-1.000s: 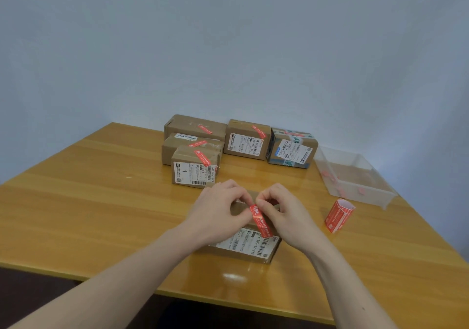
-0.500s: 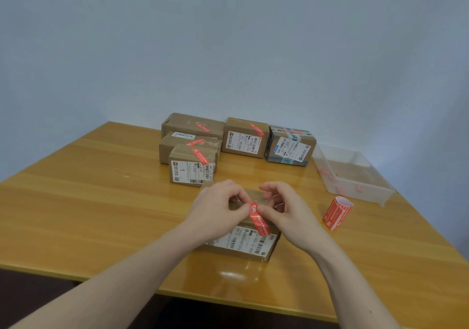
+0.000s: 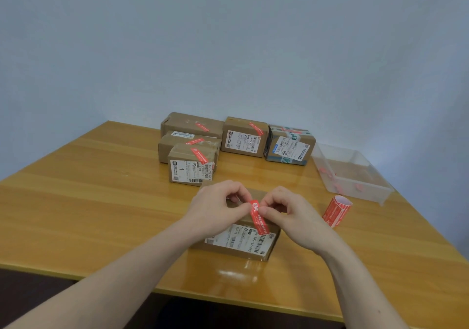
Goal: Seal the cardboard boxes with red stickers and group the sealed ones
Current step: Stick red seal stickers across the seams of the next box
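I see the near box (image 3: 238, 240) on the wooden table (image 3: 88, 214), with a red sticker (image 3: 258, 217) running down over its top edge onto the white label. My left hand (image 3: 215, 207) and right hand (image 3: 286, 214) both pinch the sticker's upper end, fingers curled. Beyond that box sits the group of sealed boxes (image 3: 228, 141); to its right stand the sticker roll (image 3: 337, 210) and, farther back, a clear tray (image 3: 355, 174).

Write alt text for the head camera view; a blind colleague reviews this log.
Both hands, left hand and right hand, pinch a red sticker over the nearest cardboard box on a wooden table. Behind it stand five stickered boxes, with a sticker roll and clear tray at right.
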